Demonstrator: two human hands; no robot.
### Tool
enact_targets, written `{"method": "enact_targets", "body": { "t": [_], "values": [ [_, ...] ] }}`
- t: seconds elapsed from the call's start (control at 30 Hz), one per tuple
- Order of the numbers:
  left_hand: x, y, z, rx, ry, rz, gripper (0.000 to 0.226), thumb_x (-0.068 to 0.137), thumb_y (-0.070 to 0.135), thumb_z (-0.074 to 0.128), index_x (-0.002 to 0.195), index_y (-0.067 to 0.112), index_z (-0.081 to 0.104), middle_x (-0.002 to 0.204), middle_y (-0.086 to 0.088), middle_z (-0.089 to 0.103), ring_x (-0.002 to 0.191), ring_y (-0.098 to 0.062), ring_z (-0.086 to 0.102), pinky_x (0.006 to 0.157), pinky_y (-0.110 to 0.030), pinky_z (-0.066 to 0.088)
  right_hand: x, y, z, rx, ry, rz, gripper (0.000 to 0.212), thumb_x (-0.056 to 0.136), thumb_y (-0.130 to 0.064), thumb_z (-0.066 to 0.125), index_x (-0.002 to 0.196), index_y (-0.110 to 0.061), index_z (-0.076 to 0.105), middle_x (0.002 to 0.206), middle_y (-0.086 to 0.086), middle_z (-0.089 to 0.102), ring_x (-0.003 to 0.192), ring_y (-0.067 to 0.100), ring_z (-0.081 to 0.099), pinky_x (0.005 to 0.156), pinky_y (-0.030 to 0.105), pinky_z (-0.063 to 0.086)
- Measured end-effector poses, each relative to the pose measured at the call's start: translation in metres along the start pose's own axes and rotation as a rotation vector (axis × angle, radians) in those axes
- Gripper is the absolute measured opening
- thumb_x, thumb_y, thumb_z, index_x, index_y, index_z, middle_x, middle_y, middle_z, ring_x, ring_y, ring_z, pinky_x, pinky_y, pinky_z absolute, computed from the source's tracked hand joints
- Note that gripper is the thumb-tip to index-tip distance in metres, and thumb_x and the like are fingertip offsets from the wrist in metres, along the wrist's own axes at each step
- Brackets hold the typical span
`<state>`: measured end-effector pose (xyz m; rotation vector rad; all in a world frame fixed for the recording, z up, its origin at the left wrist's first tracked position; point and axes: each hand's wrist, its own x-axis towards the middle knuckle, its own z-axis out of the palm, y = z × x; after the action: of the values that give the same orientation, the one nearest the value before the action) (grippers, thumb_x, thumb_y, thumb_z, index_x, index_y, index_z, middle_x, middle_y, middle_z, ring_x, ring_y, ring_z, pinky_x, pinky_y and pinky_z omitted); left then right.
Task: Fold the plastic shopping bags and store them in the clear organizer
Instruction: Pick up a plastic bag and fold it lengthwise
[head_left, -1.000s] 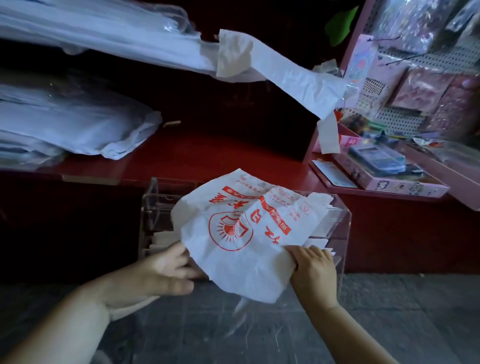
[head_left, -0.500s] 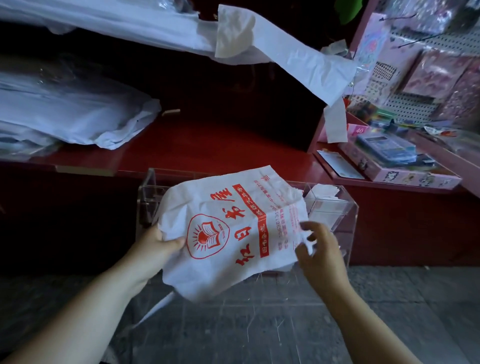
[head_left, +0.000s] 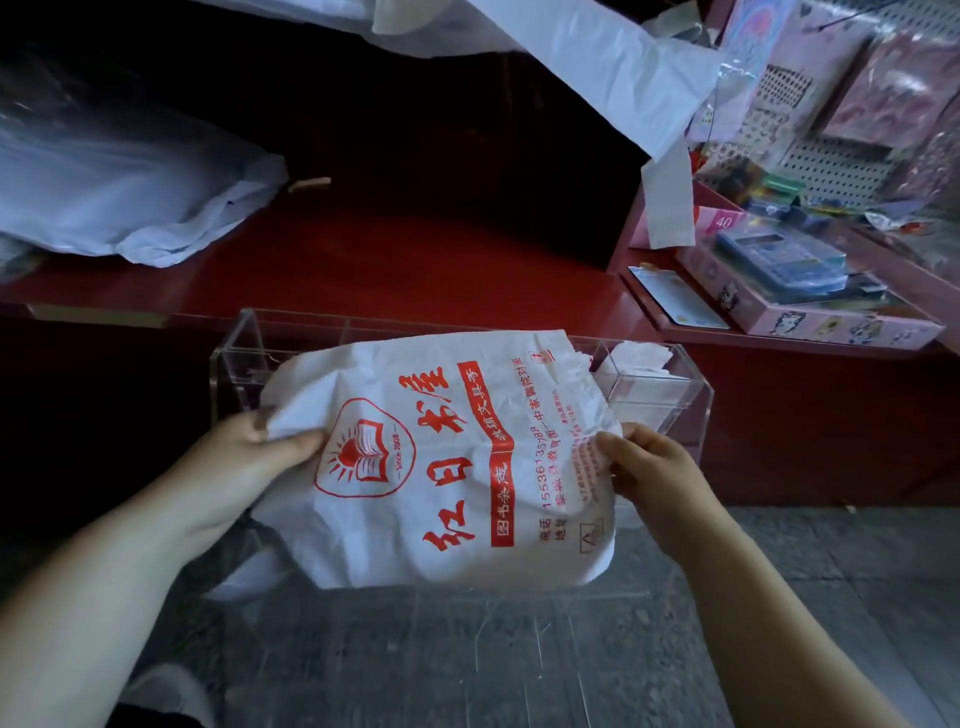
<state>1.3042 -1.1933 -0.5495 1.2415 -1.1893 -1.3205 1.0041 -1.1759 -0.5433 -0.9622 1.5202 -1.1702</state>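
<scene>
The white shopping bag (head_left: 441, 467) with red print was held in the air, over the front of the clear organizer (head_left: 675, 415), and was not yet inside it. The left hand (head_left: 249, 462) pinched its crumpled edge at nine o'clock, thumb on top. The right hand (head_left: 660, 478) pinched the opposite edge at three o'clock with thumb and fingertips. The bag looked roughly flattened but puffy and creased, so the fold seemed only partly made.

The organizer stood at twelve o'clock from the bag, its open top showing dividers. A white folded bag (head_left: 636, 358) already sat in the compartment at about one o'clock. What the organizer rested on could not be told.

Further back, at ten o'clock, a loose heap of bags (head_left: 130, 197) lay on the red desk (head_left: 415, 260).

The step in hand appeared to be the folding itself. The next move probably called for pressing out the trapped air and bringing one side over the other until the bag was narrow enough for a compartment.
</scene>
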Motion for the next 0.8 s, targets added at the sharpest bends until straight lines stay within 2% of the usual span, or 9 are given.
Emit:
{"method": "enact_targets", "body": {
  "t": [0.1, 0.17, 0.2, 0.3, 0.4, 0.57, 0.67, 0.77, 0.8],
  "values": [
    [-0.001, 0.007, -0.001, -0.153, -0.042, 0.000, 0.018, 0.072, 0.032, 0.074, 0.055, 0.025, 0.073, 0.058, 0.002, 0.069, 0.051, -0.005, 0.065, 0.045, -0.017, 0.051, 0.000, 0.001, -0.006, 0.105, 0.099, 0.004, 0.026, 0.089, -0.006, 0.053, 0.064, -0.010, 0.052, 0.048, -0.003, 0.061, 0.044, 0.008, 0.057, 0.044, 0.018, 0.049],
    [-0.008, 0.009, 0.001, -0.145, -0.138, -0.034, 0.051, 0.022, 0.055, 0.087, 0.060, 0.023, 0.074, 0.063, -0.001, 0.071, 0.053, -0.009, 0.066, 0.041, -0.020, 0.049, -0.001, 0.001, -0.007, 0.160, 0.149, 0.017, 0.025, 0.089, -0.007, 0.054, 0.065, -0.010, 0.053, 0.051, 0.000, 0.062, 0.045, 0.010, 0.058, 0.045, 0.021, 0.050],
    [-0.009, 0.004, 0.001, -0.085, -0.156, -0.041, 0.063, 0.012, 0.052, 0.087, 0.064, 0.019, 0.074, 0.068, -0.005, 0.072, 0.055, -0.011, 0.067, 0.042, -0.021, 0.050, -0.002, 0.001, -0.007, 0.167, 0.167, 0.016, 0.024, 0.090, -0.008, 0.054, 0.065, -0.010, 0.053, 0.052, 0.001, 0.062, 0.046, 0.011, 0.058, 0.046, 0.022, 0.050],
    [-0.016, 0.000, 0.010, 0.039, -0.223, -0.104, 0.068, 0.020, 0.035, 0.085, 0.082, 0.011, 0.070, 0.087, -0.012, 0.073, 0.072, -0.015, 0.070, 0.054, -0.022, 0.052, -0.004, 0.002, -0.004, 0.219, 0.178, 0.000, 0.024, 0.091, -0.008, 0.052, 0.067, -0.010, 0.051, 0.048, -0.001, 0.062, 0.042, 0.008, 0.058, 0.042, 0.019, 0.050],
    [-0.022, -0.009, 0.016, 0.014, -0.264, -0.093, 0.093, 0.001, 0.050, 0.086, 0.083, 0.009, 0.071, 0.081, -0.001, 0.074, 0.071, -0.006, 0.069, 0.054, -0.012, 0.049, -0.007, 0.001, -0.001, 0.279, 0.153, -0.001, 0.025, 0.092, -0.007, 0.049, 0.067, -0.011, 0.049, 0.047, -0.001, 0.062, 0.041, 0.008, 0.058, 0.040, 0.019, 0.048],
    [-0.019, -0.007, 0.017, -0.021, -0.152, -0.072, 0.069, 0.027, 0.046, 0.090, 0.081, 0.008, 0.072, 0.068, 0.002, 0.072, 0.062, -0.003, 0.067, 0.051, -0.011, 0.048, -0.012, 0.003, -0.005, 0.298, 0.030, 0.064, 0.022, 0.092, -0.004, 0.046, 0.070, -0.009, 0.048, 0.055, 0.004, 0.064, 0.044, 0.010, 0.060, 0.044, 0.020, 0.049],
    [-0.015, 0.000, 0.008, -0.113, -0.076, -0.059, 0.064, 0.019, 0.050, 0.088, 0.065, 0.008, 0.073, 0.067, -0.003, 0.072, 0.057, -0.008, 0.067, 0.048, -0.014, 0.050, -0.015, 0.002, -0.010, 0.288, -0.054, 0.104, 0.023, 0.091, -0.001, 0.046, 0.069, -0.006, 0.047, 0.053, 0.004, 0.064, 0.046, 0.013, 0.062, 0.044, 0.021, 0.051],
    [-0.016, 0.006, 0.005, -0.172, -0.038, -0.096, 0.007, 0.081, 0.013, 0.062, 0.077, 0.009, 0.066, 0.066, -0.002, 0.072, 0.052, -0.008, 0.066, 0.047, -0.016, 0.051, -0.020, 0.001, -0.014, 0.357, -0.140, 0.119, 0.020, 0.091, -0.001, 0.042, 0.076, -0.005, 0.054, 0.059, 0.007, 0.067, 0.051, 0.017, 0.065, 0.047, 0.025, 0.054],
    [-0.016, 0.007, 0.005, -0.172, -0.007, -0.106, 0.015, 0.088, 0.006, 0.052, 0.078, 0.009, 0.064, 0.061, 0.000, 0.071, 0.050, -0.008, 0.065, 0.046, -0.016, 0.051, -0.021, -0.001, -0.013, 0.362, -0.159, 0.128, 0.018, 0.091, -0.002, 0.042, 0.081, -0.004, 0.057, 0.063, 0.009, 0.069, 0.054, 0.019, 0.066, 0.050, 0.026, 0.055]
  ]
}}
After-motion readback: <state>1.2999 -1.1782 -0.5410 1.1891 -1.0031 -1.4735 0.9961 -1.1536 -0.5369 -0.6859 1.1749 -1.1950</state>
